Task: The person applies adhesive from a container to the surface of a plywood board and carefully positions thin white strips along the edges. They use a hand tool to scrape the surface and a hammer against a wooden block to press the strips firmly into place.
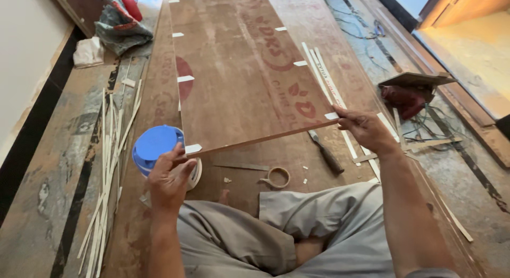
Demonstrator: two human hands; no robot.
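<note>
Now I'm pinching both hands, left hand (169, 183) and right hand (365, 130), onto the plywood panel's (239, 70) near edge, pressing edge strip (260, 140) flat.

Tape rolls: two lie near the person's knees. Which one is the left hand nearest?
The white tape roll beside the blue lid, right by the left hand; the brown tape roll lies apart, mid-floor.

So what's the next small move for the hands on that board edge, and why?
Probably press the loose near-edge strip flat along the board. The left hand and right hand pinch its two ends, and white tape tabs already sit at the corners.
</note>
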